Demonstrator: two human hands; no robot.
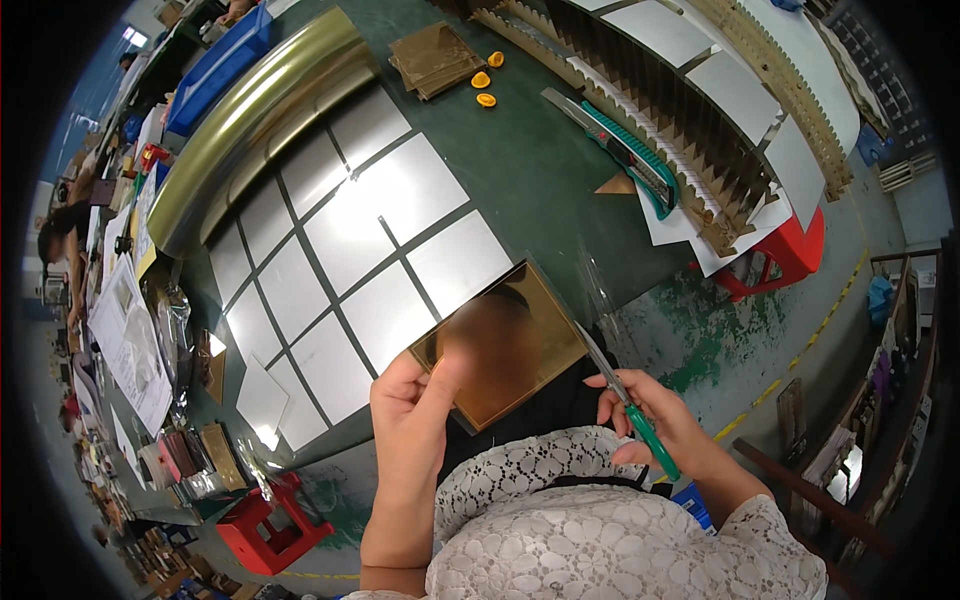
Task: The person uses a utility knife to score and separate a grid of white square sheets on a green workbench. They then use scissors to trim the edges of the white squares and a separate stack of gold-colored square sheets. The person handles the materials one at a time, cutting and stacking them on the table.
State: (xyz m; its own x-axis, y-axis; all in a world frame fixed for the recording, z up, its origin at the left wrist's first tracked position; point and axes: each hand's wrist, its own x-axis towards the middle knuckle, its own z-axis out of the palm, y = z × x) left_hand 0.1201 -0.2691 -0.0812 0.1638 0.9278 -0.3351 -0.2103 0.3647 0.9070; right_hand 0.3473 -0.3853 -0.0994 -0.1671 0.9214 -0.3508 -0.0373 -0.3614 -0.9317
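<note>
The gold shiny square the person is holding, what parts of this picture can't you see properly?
- Gold mirror square, head view: its middle is blurred, so the reflection cannot be read.
- Its near corner: covered by the left hand.
- Green-handled tool: its handle is partly wrapped by the right hand.

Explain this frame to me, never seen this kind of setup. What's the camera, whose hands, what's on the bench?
No machine here: a person wears a fisheye camera on the head, looking down, so straight edges bend. The left hand holds a gold mirror-like square plate by its corner. The right hand grips a green-handled blade tool, its tip at the plate's edge. On the green table lie a grid of silver square sheets, a green utility knife, small orange pieces, a stack of brown plates and a slotted rack holding sheets.
</note>
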